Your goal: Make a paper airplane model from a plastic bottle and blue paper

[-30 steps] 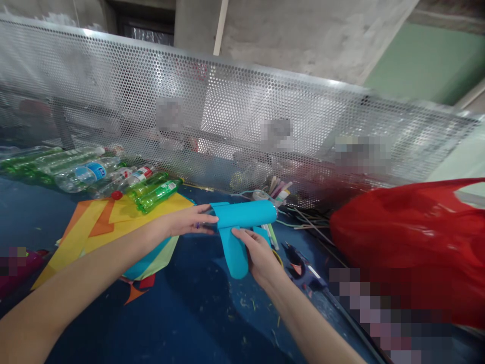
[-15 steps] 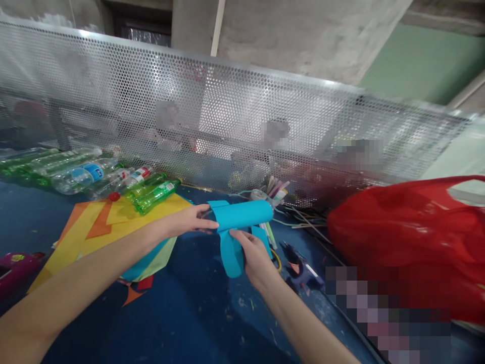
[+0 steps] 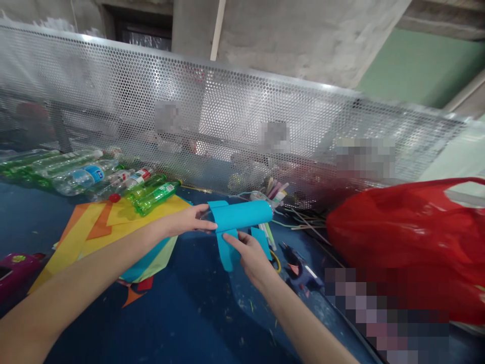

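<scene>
A bottle wrapped in cyan paper [image 3: 242,215] lies sideways in the air above the blue table [image 3: 182,313]. My left hand [image 3: 189,221] pinches its left end, fingers closed on it. A cyan paper fin [image 3: 226,247] hangs down from the wrapped bottle, and my right hand [image 3: 248,254] holds this fin from below with thumb and fingers closed on it. Another small cyan fin [image 3: 260,241] shows just right of that hand.
Yellow, orange and cyan paper sheets [image 3: 102,227] lie at the left. Several empty plastic bottles [image 3: 94,177] line the perforated metal screen [image 3: 227,116]. A glue gun [image 3: 297,265], pens and sticks [image 3: 276,194] lie behind; a red plastic bag [image 3: 409,242] fills the right.
The hanging cyan fin has been folded shorter under the wrapped bottle, and my right hand has risen a little with it. My left hand has stayed put.
</scene>
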`<state>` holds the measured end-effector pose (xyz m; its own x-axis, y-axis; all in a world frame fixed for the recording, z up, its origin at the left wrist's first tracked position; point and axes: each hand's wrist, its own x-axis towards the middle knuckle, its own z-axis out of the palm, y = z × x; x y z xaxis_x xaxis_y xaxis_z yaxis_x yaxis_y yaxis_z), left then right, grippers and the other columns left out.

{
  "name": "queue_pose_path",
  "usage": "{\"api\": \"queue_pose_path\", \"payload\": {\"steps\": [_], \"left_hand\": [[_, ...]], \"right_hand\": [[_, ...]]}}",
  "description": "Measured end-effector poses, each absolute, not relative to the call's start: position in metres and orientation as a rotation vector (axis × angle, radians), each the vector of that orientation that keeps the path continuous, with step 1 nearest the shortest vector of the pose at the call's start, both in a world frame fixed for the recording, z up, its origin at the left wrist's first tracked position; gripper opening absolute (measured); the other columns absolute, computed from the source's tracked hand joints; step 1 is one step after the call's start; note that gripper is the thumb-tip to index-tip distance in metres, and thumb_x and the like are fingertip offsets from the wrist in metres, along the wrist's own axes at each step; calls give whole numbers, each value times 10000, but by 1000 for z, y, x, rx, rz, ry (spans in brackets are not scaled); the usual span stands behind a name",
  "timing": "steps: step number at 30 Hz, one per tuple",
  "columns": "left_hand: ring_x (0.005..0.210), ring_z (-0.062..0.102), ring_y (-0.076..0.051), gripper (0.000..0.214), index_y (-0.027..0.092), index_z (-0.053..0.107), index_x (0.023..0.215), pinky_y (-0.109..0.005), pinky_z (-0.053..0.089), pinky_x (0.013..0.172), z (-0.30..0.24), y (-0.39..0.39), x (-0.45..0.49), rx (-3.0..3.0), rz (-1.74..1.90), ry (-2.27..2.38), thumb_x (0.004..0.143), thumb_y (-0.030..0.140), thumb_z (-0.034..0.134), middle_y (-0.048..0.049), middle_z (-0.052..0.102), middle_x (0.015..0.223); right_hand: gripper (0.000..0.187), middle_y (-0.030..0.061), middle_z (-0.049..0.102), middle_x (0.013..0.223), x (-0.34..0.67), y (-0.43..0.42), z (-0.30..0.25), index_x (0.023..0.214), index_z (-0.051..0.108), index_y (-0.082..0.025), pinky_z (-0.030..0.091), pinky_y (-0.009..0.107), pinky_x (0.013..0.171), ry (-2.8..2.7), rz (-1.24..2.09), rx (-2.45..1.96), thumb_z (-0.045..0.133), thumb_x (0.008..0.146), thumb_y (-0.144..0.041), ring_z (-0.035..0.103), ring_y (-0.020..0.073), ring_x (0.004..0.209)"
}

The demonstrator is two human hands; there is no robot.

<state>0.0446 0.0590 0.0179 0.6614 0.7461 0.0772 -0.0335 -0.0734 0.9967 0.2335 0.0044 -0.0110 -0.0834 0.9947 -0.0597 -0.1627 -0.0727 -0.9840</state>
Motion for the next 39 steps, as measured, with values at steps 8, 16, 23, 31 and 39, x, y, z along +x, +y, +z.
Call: {"api": "queue_pose_path", "payload": {"steps": [8, 16, 23, 31, 39], "left_hand": [[923, 586, -205, 404, 235, 587, 1083, -345, 458, 828, 21, 54, 47, 1480, 729, 620, 694, 246, 695, -16, 629, 969], [904, 596, -219, 412, 219, 583, 1075, -364, 461, 809, 22, 54, 45, 1550, 732, 624, 689, 292, 707, -36, 635, 997], [914, 599, -248, 374, 206, 601, 997, -359, 459, 782, 19, 56, 44, 1656, 720, 658, 671, 343, 723, -42, 649, 931], [1054, 562, -231, 520, 270, 522, 1186, -376, 444, 899, 11, 64, 42, 1421, 673, 615, 702, 282, 713, -35, 599, 1161], [1100, 549, -232, 616, 250, 456, 1267, -387, 436, 943, 11, 66, 37, 1372, 613, 609, 711, 247, 721, -80, 545, 1253]], "right_hand": [[235, 20, 704, 649, 232, 5, -12, 686, 706, -179, 461, 268, 550, -1048, 1364, -1141, 795, 579, -368, 608, 167, 568], [234, 18, 700, 622, 230, 3, -13, 657, 702, -177, 448, 275, 521, -1021, 1313, -1157, 798, 566, -370, 608, 173, 540], [232, 24, 710, 650, 229, 2, -15, 682, 711, -177, 466, 291, 569, -1010, 1308, -1170, 799, 562, -355, 624, 188, 577], [211, 18, 679, 640, 231, 6, -18, 663, 700, -196, 459, 261, 593, -992, 1321, -1104, 745, 644, -401, 606, 186, 646], [278, 9, 605, 598, 237, 8, -21, 644, 670, -171, 396, 235, 511, -1095, 1295, -1159, 730, 654, -442, 505, 132, 541]]}}
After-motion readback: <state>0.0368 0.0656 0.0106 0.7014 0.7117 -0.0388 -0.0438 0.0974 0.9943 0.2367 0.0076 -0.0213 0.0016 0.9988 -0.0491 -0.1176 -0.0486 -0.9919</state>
